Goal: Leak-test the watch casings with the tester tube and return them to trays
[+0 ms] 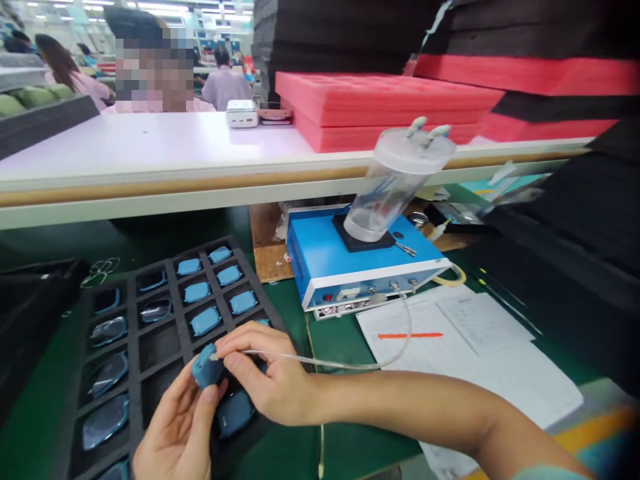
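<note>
My left hand (pixel 177 433) holds a small blue rounded device (pixel 207 366) between fingers and thumb. My right hand (pixel 270 377) pinches a thin clear tube (pixel 320 362) and presses its pale tip against the device's end. The tube loops back to a blue bench unit (pixel 360 263) with a tilted clear plastic jar (pixel 395 187) on top. Just below my hands lies a black foam tray (pixel 160 340), its pockets holding several blue devices and several clear curved pieces. Another blue device (pixel 235 413) lies right under my hands.
Loose papers (pixel 465 340) with an orange pen (pixel 410 335) lie right of the tray on a green mat. Above runs a white shelf (pixel 150 143) bearing red foam trays (pixel 385 100). Black foam stacks (pixel 560 267) crowd the right side. Co-workers sit beyond the shelf.
</note>
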Available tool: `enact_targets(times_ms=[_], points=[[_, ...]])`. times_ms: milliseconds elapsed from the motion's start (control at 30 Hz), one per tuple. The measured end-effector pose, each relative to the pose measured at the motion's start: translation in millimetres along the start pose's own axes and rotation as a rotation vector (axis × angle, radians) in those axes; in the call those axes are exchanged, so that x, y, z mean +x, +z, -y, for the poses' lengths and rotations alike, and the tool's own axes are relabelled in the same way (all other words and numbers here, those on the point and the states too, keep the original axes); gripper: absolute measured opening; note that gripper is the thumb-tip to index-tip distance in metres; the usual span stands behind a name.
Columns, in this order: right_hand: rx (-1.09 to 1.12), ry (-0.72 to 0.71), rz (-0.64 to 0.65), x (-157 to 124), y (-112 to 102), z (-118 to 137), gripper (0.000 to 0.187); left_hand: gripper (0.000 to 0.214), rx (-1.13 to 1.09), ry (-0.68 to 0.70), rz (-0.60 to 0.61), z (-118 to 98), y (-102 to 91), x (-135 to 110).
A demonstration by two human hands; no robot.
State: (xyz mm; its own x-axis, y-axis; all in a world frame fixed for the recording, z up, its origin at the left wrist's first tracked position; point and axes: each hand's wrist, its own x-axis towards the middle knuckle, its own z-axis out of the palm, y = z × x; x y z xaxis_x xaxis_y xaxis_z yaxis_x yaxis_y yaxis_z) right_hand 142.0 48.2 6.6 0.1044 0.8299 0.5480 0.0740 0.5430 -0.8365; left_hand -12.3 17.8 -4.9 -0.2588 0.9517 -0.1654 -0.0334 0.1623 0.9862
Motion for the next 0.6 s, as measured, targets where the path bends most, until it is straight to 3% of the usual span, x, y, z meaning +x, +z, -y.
enact_targets(times_ms=[100, 267, 600], points=[[0.012, 0.006, 0.004, 0.9, 0.0, 0.4, 0.015, 0.055, 0.016, -0.021, 0.002, -1.7, -0.3, 1.1], [0.085, 0.004, -0.008, 0.8, 0.4, -0.5, 0.014, 0.066, -0.008, -0.005, -0.094, -5.4, 5.7, 0.8], [0.1, 0.015, 0.001, 0.4, 1.1, -0.1, 0.016, 0.077, -0.005, -0.022, -0.095, -8.9, 8.4, -0.4]])
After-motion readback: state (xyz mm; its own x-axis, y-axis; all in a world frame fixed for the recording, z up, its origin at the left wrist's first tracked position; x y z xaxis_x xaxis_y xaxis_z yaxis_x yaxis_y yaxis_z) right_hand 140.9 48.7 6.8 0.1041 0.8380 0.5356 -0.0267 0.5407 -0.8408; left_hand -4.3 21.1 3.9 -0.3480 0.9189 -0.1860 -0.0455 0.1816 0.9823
